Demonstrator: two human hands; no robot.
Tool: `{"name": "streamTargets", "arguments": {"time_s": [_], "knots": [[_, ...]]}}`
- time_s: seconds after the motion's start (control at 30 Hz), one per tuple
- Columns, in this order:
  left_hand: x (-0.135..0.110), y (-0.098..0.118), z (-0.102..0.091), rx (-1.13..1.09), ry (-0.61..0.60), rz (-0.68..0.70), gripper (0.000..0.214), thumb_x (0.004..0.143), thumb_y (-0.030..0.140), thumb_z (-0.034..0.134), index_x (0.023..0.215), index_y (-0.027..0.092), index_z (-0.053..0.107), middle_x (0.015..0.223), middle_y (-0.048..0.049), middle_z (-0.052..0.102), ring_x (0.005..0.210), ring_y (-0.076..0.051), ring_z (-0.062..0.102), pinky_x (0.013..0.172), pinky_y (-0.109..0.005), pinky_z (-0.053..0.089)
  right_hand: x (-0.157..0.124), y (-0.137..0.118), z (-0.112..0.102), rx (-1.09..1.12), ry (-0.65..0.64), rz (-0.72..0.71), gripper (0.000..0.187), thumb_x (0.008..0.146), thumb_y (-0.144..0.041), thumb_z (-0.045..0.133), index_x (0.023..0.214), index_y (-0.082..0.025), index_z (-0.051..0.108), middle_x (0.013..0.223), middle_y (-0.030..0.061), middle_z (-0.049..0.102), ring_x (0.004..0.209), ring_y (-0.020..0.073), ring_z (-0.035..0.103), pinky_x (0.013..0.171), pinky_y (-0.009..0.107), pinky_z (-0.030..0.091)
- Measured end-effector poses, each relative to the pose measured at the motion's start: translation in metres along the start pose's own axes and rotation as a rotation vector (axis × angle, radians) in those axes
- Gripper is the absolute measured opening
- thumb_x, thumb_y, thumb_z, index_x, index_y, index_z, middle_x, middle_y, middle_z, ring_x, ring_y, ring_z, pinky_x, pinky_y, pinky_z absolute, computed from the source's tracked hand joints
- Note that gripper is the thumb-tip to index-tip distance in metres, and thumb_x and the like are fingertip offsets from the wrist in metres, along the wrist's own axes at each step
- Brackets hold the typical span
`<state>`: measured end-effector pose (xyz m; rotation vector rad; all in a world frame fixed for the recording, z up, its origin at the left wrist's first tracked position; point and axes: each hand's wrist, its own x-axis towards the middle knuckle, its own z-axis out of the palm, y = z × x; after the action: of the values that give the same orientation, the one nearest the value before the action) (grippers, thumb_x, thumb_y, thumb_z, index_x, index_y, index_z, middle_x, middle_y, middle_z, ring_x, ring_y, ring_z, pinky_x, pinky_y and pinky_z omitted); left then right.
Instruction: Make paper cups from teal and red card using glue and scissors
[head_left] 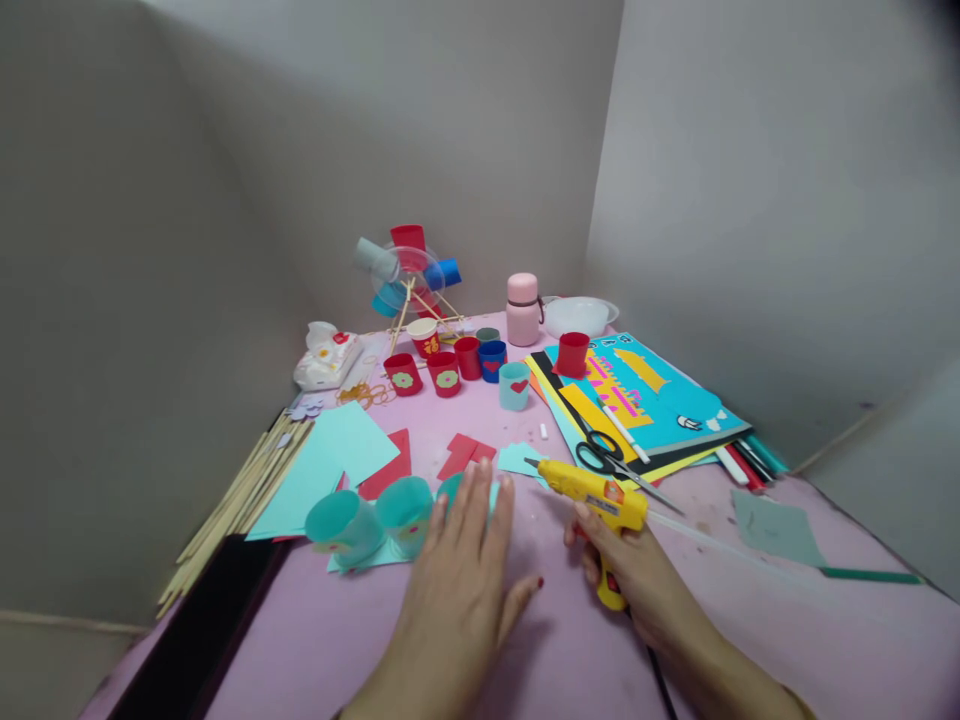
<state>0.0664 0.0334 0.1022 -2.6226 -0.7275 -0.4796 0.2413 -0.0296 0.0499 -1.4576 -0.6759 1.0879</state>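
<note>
A yellow glue gun (pixel 592 488) lies in the right hand (pixel 626 565), whose fingers curl round its handle; the nozzle points leftward. The left hand (pixel 465 570), flat with fingers extended, partly hides the rightmost of three turquoise cups (pixel 356 540); contact cannot be told. Farther back on the table (pixel 540 660) stand red cups (pixel 403 380), a heart-marked blue cup (pixel 493 367) and a white bowl (pixel 577 320), contents indiscernible.

At the back, a pink flask (pixel 523 322) (quite upright) just beside a whitish bowl (pixel 576 320).
</note>
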Motion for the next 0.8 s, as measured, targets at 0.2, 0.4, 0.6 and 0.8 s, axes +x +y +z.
{"name": "streamTargets", "arguments": {"time_s": [0.2,0.4,0.6,0.8], "knots": [[-0.042,0.015,0.004,-0.241,0.176,0.288,0.035,0.091,0.036,0.047,0.115,0.015,0.061,0.108,-0.0059,0.075,0.104,-0.017,0.066,0.096,-0.027,0.048,-0.003,0.001,0.0,-0.01,0.013,0.008,0.045,0.077,-0.063,0.058,0.067,-0.018,0.057,0.036,-0.0092,0.042,0.032,0.0049,0.034,0.034,0.016,0.024],[-0.092,-0.008,0.009,-0.397,0.141,-0.074,0.021,0.088,0.02,0.05,0.106,0.016,0.062,0.098,-0.0084,0.075,0.093,-0.016,0.069,0.084,-0.023,0.054,-0.007,0.002,0.003,-0.053,0.008,0.021,0.046,0.078,-0.062,0.056,0.067,-0.018,0.058,0.039,-0.0073,0.046,0.034,0.0052,0.036,0.035,0.015,0.025],[-0.125,-0.054,0.002,-0.684,0.027,-0.928,0.024,0.087,0.04,0.047,0.09,0.022,0.062,0.094,-0.0051,0.071,0.091,-0.021,0.066,0.081,-0.029,0.052,-0.002,0.011,0.006,-0.055,0.064,0.028,0.048,0.072,-0.065,0.06,0.062,-0.018,0.057,0.033,-0.0076,0.043,0.029,0.005,0.031,0.033,0.015,0.022],[-0.136,-0.095,0.015,-0.794,-0.076,-1.238,0.048,0.082,0.048,0.039,0.109,0.013,0.055,0.113,-0.0163,0.068,0.101,-0.028,0.066,0.085,-0.039,0.053,0.003,0.015,0.008,0.104,0.032,0.018,0.04,0.07,-0.058,0.068,0.071,-0.019,0.061,0.031,-0.0089,0.042,0.03,0.0071,0.035,0.033,0.015,0.025]]}}
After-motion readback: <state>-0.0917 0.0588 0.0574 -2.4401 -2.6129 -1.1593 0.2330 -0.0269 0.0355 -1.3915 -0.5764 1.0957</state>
